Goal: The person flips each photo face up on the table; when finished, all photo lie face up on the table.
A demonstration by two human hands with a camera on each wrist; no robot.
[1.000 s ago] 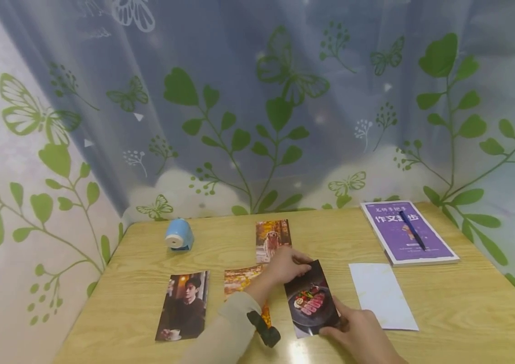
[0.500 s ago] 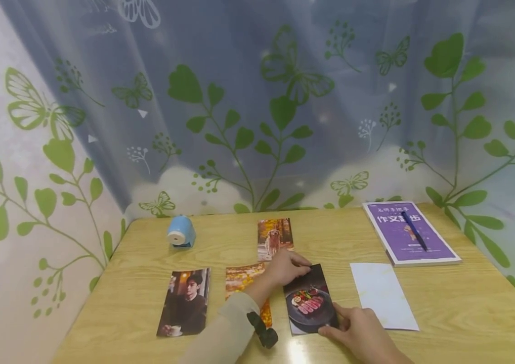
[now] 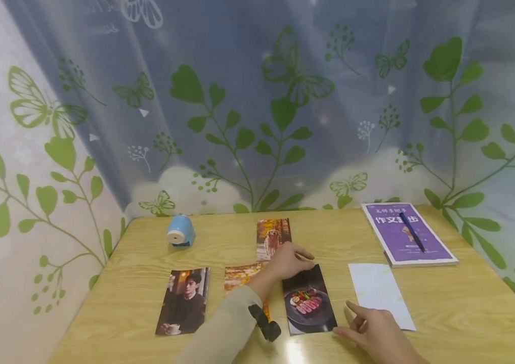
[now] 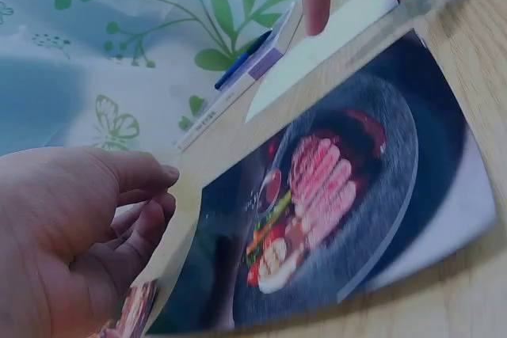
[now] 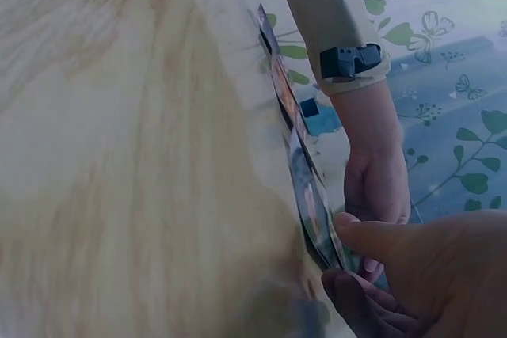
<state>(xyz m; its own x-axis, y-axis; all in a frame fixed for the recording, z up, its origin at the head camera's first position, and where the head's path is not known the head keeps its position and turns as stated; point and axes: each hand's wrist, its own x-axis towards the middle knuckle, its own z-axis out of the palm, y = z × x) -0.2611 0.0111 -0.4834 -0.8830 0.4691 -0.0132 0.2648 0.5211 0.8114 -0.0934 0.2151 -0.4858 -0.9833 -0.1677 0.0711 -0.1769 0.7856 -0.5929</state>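
Note:
A photo of sliced steak on a dark plate (image 3: 309, 303) lies on the table, dark with a white lower corner. My left hand (image 3: 288, 260) is at its far edge, fingers loosely bent; in the left wrist view the fingertips stand just apart from the photo's corner. My right hand (image 3: 373, 328) hovers beside its near right corner, thumb and index finger spread with nothing between them. Left of it lies an autumn-leaf photo (image 3: 241, 275), partly hidden by my left forearm. A dog photo (image 3: 273, 235) lies behind, its lower right covered by the left hand.
A portrait photo, apparently on a small stack, (image 3: 183, 303) lies at the left. A blue sharpener-like object (image 3: 180, 231) stands at the back left. White paper (image 3: 382, 293) lies right of the steak photo. A purple book (image 3: 403, 235) bears a dark pen (image 3: 412, 232). A patterned curtain hangs behind.
The right hand has let go of the steak photo's near corner and drawn slightly right. The left hand's fingers have lifted off the far edge. The photo now lies flat.

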